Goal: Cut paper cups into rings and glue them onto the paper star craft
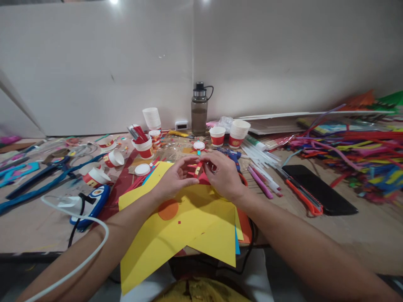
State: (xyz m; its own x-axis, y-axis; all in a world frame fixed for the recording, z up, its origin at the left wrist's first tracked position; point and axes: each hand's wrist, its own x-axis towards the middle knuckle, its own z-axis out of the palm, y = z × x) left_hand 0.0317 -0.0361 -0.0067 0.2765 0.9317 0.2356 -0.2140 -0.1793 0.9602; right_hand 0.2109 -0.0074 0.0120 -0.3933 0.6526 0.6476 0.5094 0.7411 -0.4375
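Observation:
My right hand is closed, with fingertips together at a small red piece with a yellow patch; its exact kind is hidden by the fingers. My left hand faces it, thumb and fingers apart around the same piece, and I see nothing gripped in it. Beneath both hands lie yellow paper sheets, with an orange paper circle and a tiny red square on top. Just beyond the fingertips stands a small white-topped item with a blue-green patch below it.
Paper cups and a water bottle stand by the wall. Left are toppled cups, blue-handled pliers and a white cable. Right are a glue gun, an orange cutter, a phone and pipe cleaners.

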